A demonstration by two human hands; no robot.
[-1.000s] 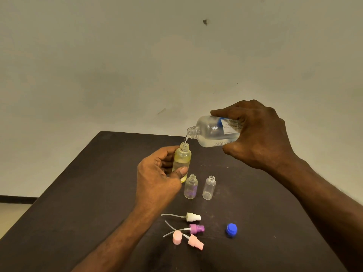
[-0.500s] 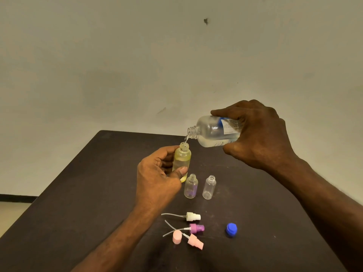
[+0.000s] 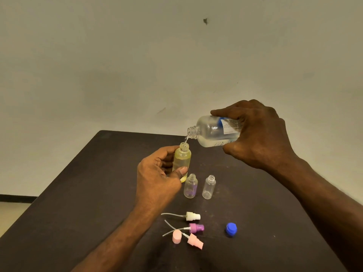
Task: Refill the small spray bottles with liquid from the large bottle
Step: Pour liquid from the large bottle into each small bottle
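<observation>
The left hand (image 3: pixel 157 179) is gripping a small yellow-tinted spray bottle (image 3: pixel 181 160), fingers curled round its far side and the thumb pressing its near face, holding it upright above the dark table (image 3: pixel 78 193). A thin stream of clear liquid (image 3: pixel 185 138) is falling into its open neck. Just right of it, two more small bottles are standing uncapped on the table: a purple-tinted one (image 3: pixel 190 186) and a clear one (image 3: pixel 209 187). Nearer, three spray pumps are lying on their sides: white (image 3: pixel 193 216), purple (image 3: pixel 196 228) and pink (image 3: pixel 195 241), with a pink cap (image 3: pixel 176 236) beside them. A blue cap (image 3: pixel 231 229) is sitting further right. The right hand (image 3: pixel 259 136) is wrapping its fingers round the large bottle (image 3: pixel 212 132), tilting it neck-down to the left.
</observation>
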